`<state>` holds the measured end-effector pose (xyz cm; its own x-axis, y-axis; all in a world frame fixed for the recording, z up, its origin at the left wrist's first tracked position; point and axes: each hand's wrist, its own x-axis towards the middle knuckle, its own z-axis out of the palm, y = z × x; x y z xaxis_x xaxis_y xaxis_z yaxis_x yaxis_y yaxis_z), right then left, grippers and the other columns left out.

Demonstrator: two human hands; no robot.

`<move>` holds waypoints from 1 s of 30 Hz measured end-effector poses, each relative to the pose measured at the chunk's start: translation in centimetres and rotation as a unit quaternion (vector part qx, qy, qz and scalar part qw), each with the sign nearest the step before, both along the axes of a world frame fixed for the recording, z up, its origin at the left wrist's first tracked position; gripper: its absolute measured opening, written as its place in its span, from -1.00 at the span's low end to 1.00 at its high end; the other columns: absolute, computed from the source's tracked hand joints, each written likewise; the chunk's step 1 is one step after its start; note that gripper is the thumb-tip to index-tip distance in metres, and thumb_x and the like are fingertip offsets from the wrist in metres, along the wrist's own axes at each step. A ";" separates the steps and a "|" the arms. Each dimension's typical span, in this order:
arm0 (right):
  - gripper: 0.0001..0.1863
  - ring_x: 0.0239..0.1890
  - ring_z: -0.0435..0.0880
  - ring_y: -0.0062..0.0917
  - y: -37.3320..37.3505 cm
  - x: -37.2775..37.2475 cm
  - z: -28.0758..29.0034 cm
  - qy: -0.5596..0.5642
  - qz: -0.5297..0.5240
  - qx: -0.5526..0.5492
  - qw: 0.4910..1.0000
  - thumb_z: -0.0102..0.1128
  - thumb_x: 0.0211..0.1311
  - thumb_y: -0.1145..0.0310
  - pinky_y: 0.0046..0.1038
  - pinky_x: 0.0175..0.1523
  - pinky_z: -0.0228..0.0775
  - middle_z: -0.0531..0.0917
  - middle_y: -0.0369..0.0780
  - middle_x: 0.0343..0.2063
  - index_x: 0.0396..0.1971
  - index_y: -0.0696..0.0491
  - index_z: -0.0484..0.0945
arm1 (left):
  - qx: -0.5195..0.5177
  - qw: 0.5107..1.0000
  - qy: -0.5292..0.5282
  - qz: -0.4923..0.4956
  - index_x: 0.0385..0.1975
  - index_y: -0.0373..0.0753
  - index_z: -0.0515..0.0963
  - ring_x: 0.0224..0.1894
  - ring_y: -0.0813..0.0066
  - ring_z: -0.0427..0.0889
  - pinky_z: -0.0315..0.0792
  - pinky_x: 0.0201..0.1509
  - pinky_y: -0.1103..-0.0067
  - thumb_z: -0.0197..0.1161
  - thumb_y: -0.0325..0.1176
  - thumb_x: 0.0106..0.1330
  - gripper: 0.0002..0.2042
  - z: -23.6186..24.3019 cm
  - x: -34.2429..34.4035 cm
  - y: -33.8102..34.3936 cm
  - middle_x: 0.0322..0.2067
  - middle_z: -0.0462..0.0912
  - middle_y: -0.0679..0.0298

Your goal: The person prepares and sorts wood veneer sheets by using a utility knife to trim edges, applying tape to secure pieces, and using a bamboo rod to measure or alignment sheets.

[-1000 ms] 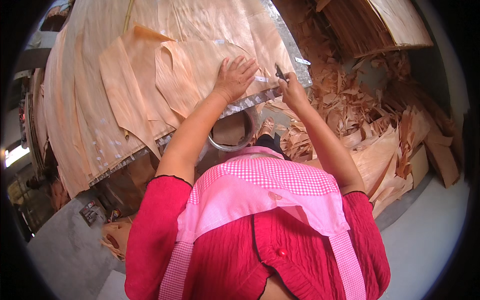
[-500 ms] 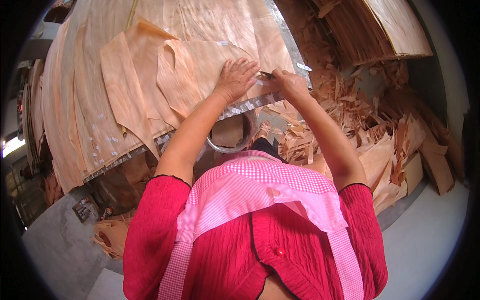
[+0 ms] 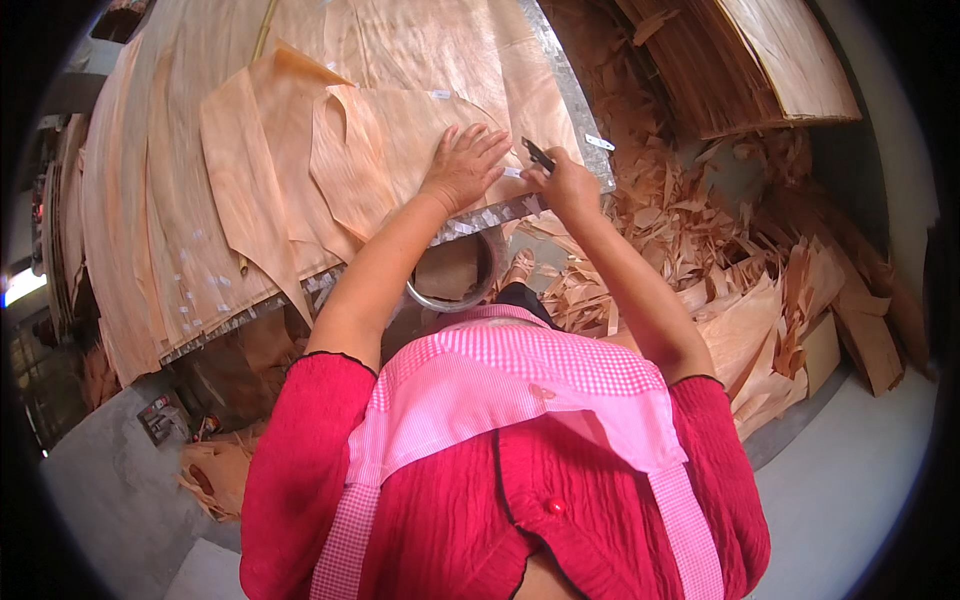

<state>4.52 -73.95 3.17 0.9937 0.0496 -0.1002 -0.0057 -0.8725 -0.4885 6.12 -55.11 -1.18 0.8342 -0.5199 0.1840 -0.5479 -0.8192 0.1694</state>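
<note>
My left hand [image 3: 465, 168] lies flat with fingers spread on a thin, pale pinkish wood veneer sheet [image 3: 405, 125] near the table's front edge. Just to its right, my right hand [image 3: 570, 188] is closed round a black utility knife [image 3: 538, 155]. The knife points away from me and to the left, over the veneer; whether its tip touches the wood I cannot tell. A small white tape piece [image 3: 513, 172] sits between my two hands. Left of my left hand, a loose veneer piece [image 3: 250, 165] with a pointed end overlaps the other sheets.
The table's metal edge [image 3: 480, 220] carries many bits of tape. Below it is a round metal-rimmed container [image 3: 487, 290]. Veneer scraps [image 3: 680, 225] heap on the floor at right, under a thick veneer stack [image 3: 700, 70]. A thin stick [image 3: 265, 28] lies at the far left.
My right hand has drawn a little toward me, and the knife in it has turned so more of its body shows. My left hand has stayed nearly in place on the veneer.
</note>
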 end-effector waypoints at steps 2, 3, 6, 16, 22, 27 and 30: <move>-0.73 -0.45 0.57 -0.20 -0.9 -0.2 -0.8 0.058 0.057 0.057 0.995 0.19 -0.09 0.18 -0.29 -0.35 0.37 0.58 -0.08 -0.56 -0.39 0.00 0.49 | -0.011 1.000 0.006 0.002 0.10 0.05 0.25 0.18 0.41 0.13 -0.14 0.25 0.23 -0.01 -0.14 0.18 -0.56 0.1 -0.3 -0.2 0.12 0.24 0.47; -0.74 -0.46 0.56 -0.21 -1.7 -0.4 -1.5 0.087 0.084 0.084 0.989 0.21 -0.10 0.19 -0.30 -0.33 0.37 0.58 -0.08 -0.56 -0.39 -0.02 0.52 | -0.017 1.000 0.010 0.002 0.10 0.05 0.25 0.18 0.41 0.13 -0.14 0.25 0.23 -0.01 -0.14 0.18 -0.57 0.1 -0.1 -0.3 0.12 0.24 0.47; -0.74 -0.45 0.57 -0.26 -5.8 -2.6 -1.4 0.133 0.084 0.161 0.974 0.23 -0.12 0.28 -0.35 -0.30 0.37 0.58 -0.10 -0.55 -0.32 -0.12 0.59 | -0.001 1.000 0.002 0.005 0.10 0.06 0.25 0.19 0.43 0.12 -0.13 0.26 0.24 0.00 -0.15 0.17 -0.56 -0.1 -0.1 0.1 0.12 0.23 0.48; -0.75 -0.37 0.58 -0.30 -12.1 8.1 -3.7 0.170 -0.073 0.027 0.982 0.16 0.00 0.24 -0.37 -0.29 0.35 0.59 -0.11 -0.48 -0.32 0.03 0.55 | -0.032 0.999 -0.027 0.002 -0.01 0.03 0.37 0.17 0.41 0.15 -0.07 0.24 0.25 0.05 -0.16 0.15 -0.63 0.3 -0.2 -0.3 0.07 0.24 0.35; -0.85 -0.60 0.56 -0.55 -8.4 5.3 1.2 0.036 -0.074 -0.031 0.996 0.17 0.03 0.36 -0.51 -0.50 0.34 0.60 -0.21 -0.55 -0.41 0.10 0.54 | -0.048 0.998 -0.025 0.014 -0.03 0.03 0.39 0.14 0.40 0.18 -0.04 0.23 0.25 0.06 -0.17 0.14 -0.65 0.1 -0.6 0.1 0.00 0.30 0.32; -0.84 -0.62 0.53 -0.61 0.3 2.7 0.9 0.300 -0.146 0.525 0.783 0.11 0.09 0.41 -0.63 -0.58 0.29 0.59 -0.19 -0.54 -0.38 0.20 0.49 | -0.044 0.999 -0.022 0.023 -0.05 0.02 0.40 0.16 0.36 0.16 -0.07 0.24 0.23 0.04 -0.14 0.15 -0.66 0.2 -0.6 -0.2 0.02 0.28 0.33; -0.83 -0.67 0.51 -0.60 2.4 3.5 -2.6 0.266 -0.156 0.469 0.828 0.12 0.08 0.40 -0.62 -0.63 0.28 0.57 -0.21 -0.60 -0.41 0.21 0.50 | -0.021 1.000 -0.009 0.020 -0.05 0.03 0.39 0.18 0.35 0.12 -0.10 0.25 0.22 0.02 -0.12 0.15 -0.65 0.4 -0.3 -0.1 0.05 0.27 0.35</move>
<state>8.02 -71.58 0.57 0.8002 0.1025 -0.5909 -0.5917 -0.0264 -0.8058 5.81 -55.19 -0.83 0.8504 -0.4776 0.2206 -0.5183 -0.8326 0.1953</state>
